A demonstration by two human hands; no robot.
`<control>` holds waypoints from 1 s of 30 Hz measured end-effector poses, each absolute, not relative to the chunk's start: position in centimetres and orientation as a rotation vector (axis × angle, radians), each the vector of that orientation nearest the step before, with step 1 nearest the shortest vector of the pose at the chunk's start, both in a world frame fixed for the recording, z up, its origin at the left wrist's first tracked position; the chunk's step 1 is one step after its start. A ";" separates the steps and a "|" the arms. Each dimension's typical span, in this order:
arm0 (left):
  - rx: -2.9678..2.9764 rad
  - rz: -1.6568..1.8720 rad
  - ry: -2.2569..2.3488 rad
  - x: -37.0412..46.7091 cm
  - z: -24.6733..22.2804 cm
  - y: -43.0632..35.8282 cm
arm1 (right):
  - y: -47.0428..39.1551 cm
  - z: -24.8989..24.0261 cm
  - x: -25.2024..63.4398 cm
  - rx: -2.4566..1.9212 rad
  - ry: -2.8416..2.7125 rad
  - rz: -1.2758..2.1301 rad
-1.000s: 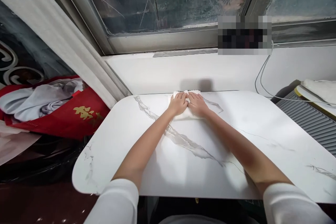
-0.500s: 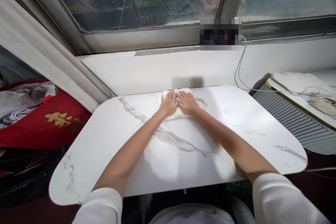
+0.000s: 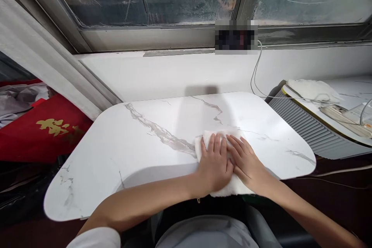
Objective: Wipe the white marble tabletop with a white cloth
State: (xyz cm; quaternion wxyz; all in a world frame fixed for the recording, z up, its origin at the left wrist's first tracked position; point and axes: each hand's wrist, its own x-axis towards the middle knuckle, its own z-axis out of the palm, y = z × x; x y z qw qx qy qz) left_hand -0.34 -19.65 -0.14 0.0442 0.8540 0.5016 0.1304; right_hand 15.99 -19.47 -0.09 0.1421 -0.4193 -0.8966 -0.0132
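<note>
A white cloth lies flat on the white marble-patterned table, close to its near edge and right of the middle. Resting on the cloth is my left hand, palm down with its fingers stretched out. Beside it my right hand also presses flat on the cloth, fingers extended towards the upper left. The two hands touch around the thumbs. Part of the cloth is hidden under them, and its lower edge reaches the table's front edge.
Behind the table are a white wall and a window. A blurred-out object stands on the sill, with a white cable hanging down. To the right is a ribbed cabinet; at left, a curtain and a red bag.
Both hands have slid the cloth from the table's far edge towards me and slightly right, to the near edge. My view has shifted a little.
</note>
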 end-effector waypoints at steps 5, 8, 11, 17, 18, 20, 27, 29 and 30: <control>2.541 0.400 1.437 0.4 0.2 -18.9 | -19.7 -0.3 16.8 -1.316 -2.546 -0.036; 2.500 0.447 1.464 0.9 -0.1 -16.3 | -17.1 -0.9 16.9 -1.422 -2.533 -0.070; 2.458 0.489 1.492 1.3 -0.2 -12.4 | -13.1 -1.3 16.5 -1.613 -2.498 -0.109; 2.359 0.484 1.609 1.8 0.1 -2.8 | -2.8 -1.0 15.4 -1.628 -2.334 -0.091; 2.341 0.490 1.635 2.0 0.2 -1.4 | -1.1 -1.0 15.4 -1.574 -2.336 -0.074; 2.305 0.499 1.686 2.3 0.2 1.0 | 1.8 -0.8 15.6 -1.488 -2.346 -0.037; 2.240 0.544 1.798 3.1 0.1 3.8 | 5.5 -0.7 16.2 -1.421 -2.361 0.016; 2.254 0.544 1.795 3.2 0.1 3.3 | 4.8 -0.6 16.2 -1.441 -2.365 0.011; 2.261 0.543 1.790 3.2 0.1 2.9 | 4.3 -0.6 16.3 -1.456 -2.373 0.010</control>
